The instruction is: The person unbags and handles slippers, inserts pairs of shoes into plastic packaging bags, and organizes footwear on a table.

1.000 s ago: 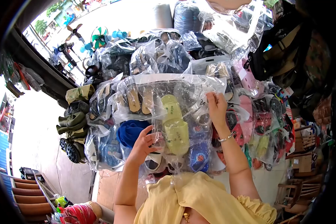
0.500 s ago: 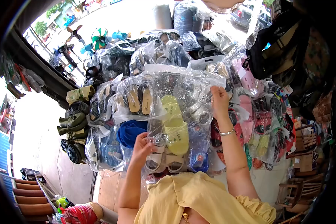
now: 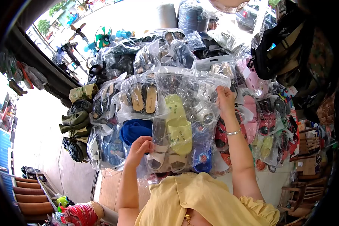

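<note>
A clear plastic bag (image 3: 199,81) with a pair of yellow-green slippers (image 3: 179,135) in it lies over other bagged footwear. At the bag's upper right corner, my right hand (image 3: 226,101) pinches the plastic. My left hand (image 3: 138,148) is closed on its lower left edge, beside a bundle of blue cloth (image 3: 133,131). White sandals (image 3: 157,158) and a blue slipper (image 3: 202,160) show under or through the plastic near the front. Left of the bag's upper part sit tan-soled sandals (image 3: 150,98) in their own wrapping.
Bagged shoes cover the display, with pink clogs (image 3: 255,81) at right and olive boots (image 3: 74,120) at left. Dark backpacks (image 3: 286,49) hang at upper right. Wooden stools (image 3: 293,196) stand lower right; a pink string roll (image 3: 79,215) is lower left. Fans (image 3: 101,38) stand behind.
The plastic has settled flatter and the slippers show more clearly through it. Both hands keep their hold, my left hand shifting only slightly. The whole view has drifted a little.
</note>
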Demonstrator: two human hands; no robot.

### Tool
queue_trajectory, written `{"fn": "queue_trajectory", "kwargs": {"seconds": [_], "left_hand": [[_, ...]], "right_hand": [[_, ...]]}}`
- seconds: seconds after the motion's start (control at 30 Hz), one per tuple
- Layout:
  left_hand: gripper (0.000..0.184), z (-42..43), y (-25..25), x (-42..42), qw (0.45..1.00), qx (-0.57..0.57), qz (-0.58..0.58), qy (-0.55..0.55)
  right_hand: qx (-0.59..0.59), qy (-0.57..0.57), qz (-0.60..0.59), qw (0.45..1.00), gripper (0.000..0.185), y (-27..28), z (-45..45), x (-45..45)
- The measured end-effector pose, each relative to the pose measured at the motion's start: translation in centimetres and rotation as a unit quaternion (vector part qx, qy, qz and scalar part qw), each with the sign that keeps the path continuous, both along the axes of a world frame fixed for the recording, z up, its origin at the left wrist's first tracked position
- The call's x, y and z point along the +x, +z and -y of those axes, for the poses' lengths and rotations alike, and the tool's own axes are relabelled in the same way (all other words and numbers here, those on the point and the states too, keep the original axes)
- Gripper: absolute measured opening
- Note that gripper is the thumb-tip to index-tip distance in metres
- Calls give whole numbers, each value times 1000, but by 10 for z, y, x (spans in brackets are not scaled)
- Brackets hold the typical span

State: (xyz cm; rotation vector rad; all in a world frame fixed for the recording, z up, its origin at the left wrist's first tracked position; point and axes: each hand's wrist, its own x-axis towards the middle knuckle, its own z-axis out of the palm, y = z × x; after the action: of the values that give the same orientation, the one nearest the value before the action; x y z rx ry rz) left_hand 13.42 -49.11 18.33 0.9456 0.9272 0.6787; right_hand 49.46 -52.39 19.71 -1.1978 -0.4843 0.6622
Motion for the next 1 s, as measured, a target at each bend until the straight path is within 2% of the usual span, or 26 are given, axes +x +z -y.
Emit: {"fn": "queue_trajectory", "kwargs": {"seconds": [0.07, 0.1, 0.13, 0.2, 0.27, 0.37, 0.47, 0.6, 0.67, 0.7, 0.73, 0.8, 0.83, 0.87, 0.9, 0.93, 1.0], "left_hand": [[16, -14, -28, -4, 983, 161, -45, -73], [16, -14, -29, -3, 980, 172, -84, -53], [16, -14, -32, -4, 980, 174, -83, -53], [16, -15, -36, -7, 990, 131, -15, 50], [17, -14, -36, -8, 994, 99, 5, 39], [24, -18, -6, 21, 993, 114, -17, -19], [21, -30, 11, 55, 995, 93, -5, -19], [12, -55, -26, 59, 997, 70, 36, -4], [4, -59, -34, 49, 988, 31, 143, 50], [7, -59, -31, 47, 985, 13, 149, 80], [7, -57, -30, 48, 986, 12, 147, 79], [8, -57, -26, 53, 969, 19, 178, 172], [9, -57, -24, 54, 965, 20, 190, 181], [9, -58, -26, 55, 964, 19, 191, 182], [10, -60, -30, 55, 963, 53, 191, 184], [10, -62, -30, 54, 960, 88, 191, 185], [12, -69, -27, 45, 965, 75, 154, 199]], "right_hand": [[0, 10, 3, 1000, 26, -5, -2, 0], [-1, 18, 6, 1000, 27, -6, -2, 1], [0, 17, 7, 1000, 27, -6, -1, 6], [5, -42, 25, 999, 27, -4, 3, 18], [-3, -48, 19, 999, 28, 1, 8, 21], [-8, 1, 1, 1000, 27, 1, 5, 10], [-13, 63, -5, 998, 24, -13, -4, -8], [-12, 91, 30, 995, 20, -8, 0, -16], [-37, 42, -15, 998, 21, -5, 8, -5], [52, 170, -35, 983, 31, -6, 17, 10], [51, 169, -37, 984, 31, -15, 20, 8], [-21, 119, -39, 992, 49, -25, 27, -11], [-34, 179, -64, 981, 68, -34, 34, -22], [-65, 241, -40, 968, 70, -42, 44, -34], [-102, 273, 3, 957, 68, -69, 47, -44], [-109, 264, 67, 956, 47, -69, 53, -62], [-231, 251, 51, 938, 22, -55, 58, -62]]}}
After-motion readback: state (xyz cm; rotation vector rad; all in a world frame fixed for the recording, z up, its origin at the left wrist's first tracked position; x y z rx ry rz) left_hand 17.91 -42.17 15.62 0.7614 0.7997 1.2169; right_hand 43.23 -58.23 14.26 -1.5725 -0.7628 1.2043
